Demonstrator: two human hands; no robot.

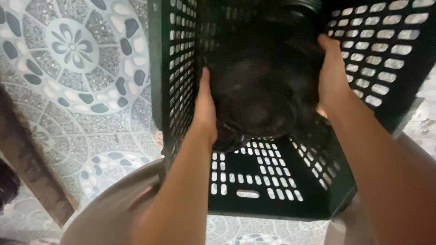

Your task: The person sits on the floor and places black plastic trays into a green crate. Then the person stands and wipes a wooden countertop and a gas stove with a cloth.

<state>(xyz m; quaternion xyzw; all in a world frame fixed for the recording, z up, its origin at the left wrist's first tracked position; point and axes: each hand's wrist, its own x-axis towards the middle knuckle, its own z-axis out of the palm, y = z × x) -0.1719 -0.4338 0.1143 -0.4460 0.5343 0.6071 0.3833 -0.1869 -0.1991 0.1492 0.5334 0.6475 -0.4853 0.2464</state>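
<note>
Head view, looking down into a dark green perforated basket [272, 190] that is tipped toward the person, its slotted walls rising on the left and right. Both bare hands reach inside and clasp a bundle of black cloth [259, 86], which sits deep in the basket, against its far end. The left hand [205, 113] lies flat along the bundle's left flank, fingers straight and pressed to the fabric; the right hand [332, 77] cups the right flank, fingers curled around the edge. Neither hand is empty: each grips the cloth from its own side. Beneath the basket lies a patterned tile floor [72, 68] with floral rings, and a rounded brown form [109, 208] shows at the lower left, its nature unclear. The step in hand appears to be the handling of the cloth within the basket. Any further move calls for an even two-sided hold, since the soft bundle could sag or snag on the slotted walls.
</note>
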